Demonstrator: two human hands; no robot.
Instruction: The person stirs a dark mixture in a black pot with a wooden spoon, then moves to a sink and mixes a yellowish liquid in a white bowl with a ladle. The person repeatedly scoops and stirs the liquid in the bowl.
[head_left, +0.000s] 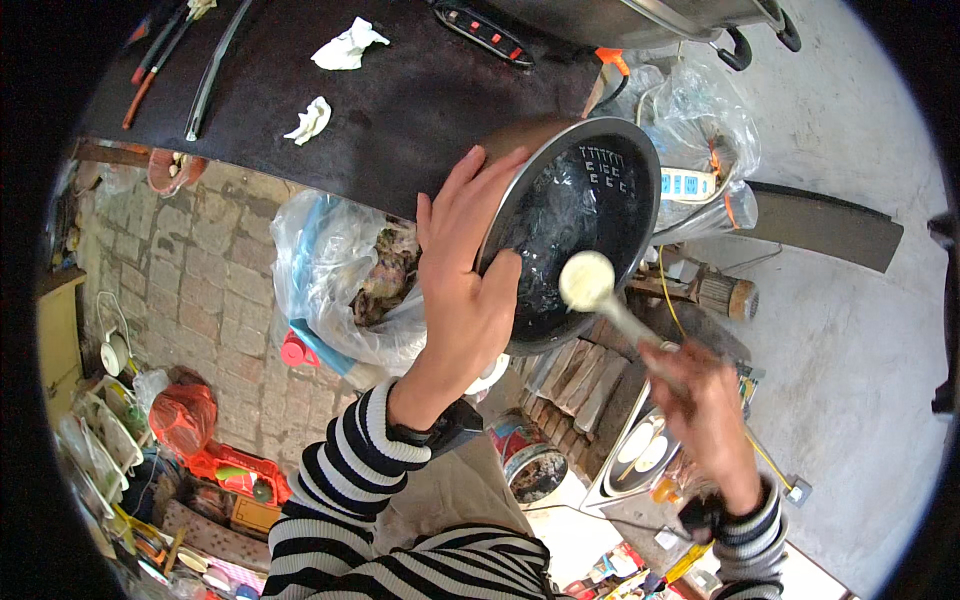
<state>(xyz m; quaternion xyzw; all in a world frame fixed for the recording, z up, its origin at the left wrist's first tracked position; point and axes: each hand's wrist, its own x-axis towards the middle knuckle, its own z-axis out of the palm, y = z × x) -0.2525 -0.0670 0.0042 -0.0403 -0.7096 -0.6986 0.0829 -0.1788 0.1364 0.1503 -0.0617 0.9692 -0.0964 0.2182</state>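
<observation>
My left hand (469, 292) grips the near rim of a black rice-cooker inner pot (600, 214), its thumb over the edge. The pot is tilted, so I look into its shiny, wet-looking inside, where measuring marks are printed on the wall. In my right hand (705, 412), slightly blurred, is the handle of a ladle (587, 281). The ladle's pale round bowl overlaps the pot's lower right part; whether it touches the wall I cannot tell. Behind the pot lies the edge of a dark tabletop (405, 97).
Crumpled tissues (351, 45) and a metal utensil (216, 71) lie on the tabletop. A large steel pot (600, 15) stands at the top. A plastic-lined bin (337, 262) with waste is below the table edge. A power strip (686, 184) and a motor (727, 294) are at right.
</observation>
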